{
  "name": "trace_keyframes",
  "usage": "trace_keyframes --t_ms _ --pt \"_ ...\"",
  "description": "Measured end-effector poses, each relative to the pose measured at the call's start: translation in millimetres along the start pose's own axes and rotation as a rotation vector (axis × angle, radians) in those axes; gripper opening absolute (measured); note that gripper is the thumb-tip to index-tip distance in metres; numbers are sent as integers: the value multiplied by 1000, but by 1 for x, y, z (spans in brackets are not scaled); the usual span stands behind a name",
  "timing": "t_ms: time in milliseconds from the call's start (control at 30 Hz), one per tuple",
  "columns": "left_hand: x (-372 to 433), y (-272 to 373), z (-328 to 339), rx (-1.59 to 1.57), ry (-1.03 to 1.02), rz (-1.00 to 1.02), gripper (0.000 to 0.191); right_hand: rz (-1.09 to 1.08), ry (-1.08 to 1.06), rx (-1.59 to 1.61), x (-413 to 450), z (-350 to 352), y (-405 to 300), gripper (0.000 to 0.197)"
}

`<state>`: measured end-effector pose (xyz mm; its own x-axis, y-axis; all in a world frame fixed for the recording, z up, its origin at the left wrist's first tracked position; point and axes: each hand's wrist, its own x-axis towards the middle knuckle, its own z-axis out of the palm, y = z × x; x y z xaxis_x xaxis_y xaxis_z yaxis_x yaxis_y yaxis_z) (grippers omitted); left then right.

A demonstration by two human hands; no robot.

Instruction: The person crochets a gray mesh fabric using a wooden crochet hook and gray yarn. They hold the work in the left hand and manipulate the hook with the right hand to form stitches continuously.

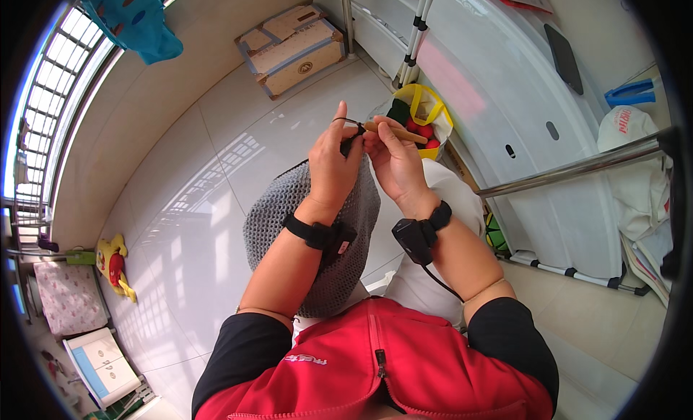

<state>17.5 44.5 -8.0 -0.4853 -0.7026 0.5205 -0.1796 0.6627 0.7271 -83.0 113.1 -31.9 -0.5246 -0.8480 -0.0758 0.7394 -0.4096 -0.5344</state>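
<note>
My left hand (331, 160) pinches the dark upper edge of a grey crocheted piece (279, 217). A strand of black yarn (346, 120) runs over its raised index finger. The grey fabric hangs down over my lap, partly behind my left forearm. In my right hand (399, 162) is a crochet hook with a wooden handle (398, 132), held between thumb and fingers. The hook's tip meets the black yarn close to my left fingertips, and its exact place in the stitch is too small to tell.
A bag with yellow handles (443, 122) holds red and dark items just beyond my right hand. A patterned box (298, 49) stands by the far wall. White panels (487, 89) and a metal rail (574, 165) line the right side. A yellow plush toy (112, 265) lies left.
</note>
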Motion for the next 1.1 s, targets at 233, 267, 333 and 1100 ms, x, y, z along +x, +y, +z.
trace_keyframes --t_ms 233,267,333,1100 --pt "6 -4 -2 -1027 -94 -559 53 6 -47 -98 -1 -1 -14 19" --pt "7 -5 -5 -1053 -128 -592 52 -52 -91 -206 -2 -1 -18 19" --pt "9 -8 -9 -1073 -166 -631 49 -160 -165 -390 -4 1 -27 17" --pt "1 -3 -3 -784 -184 -359 58 -558 -133 -910 -3 8 -14 15"
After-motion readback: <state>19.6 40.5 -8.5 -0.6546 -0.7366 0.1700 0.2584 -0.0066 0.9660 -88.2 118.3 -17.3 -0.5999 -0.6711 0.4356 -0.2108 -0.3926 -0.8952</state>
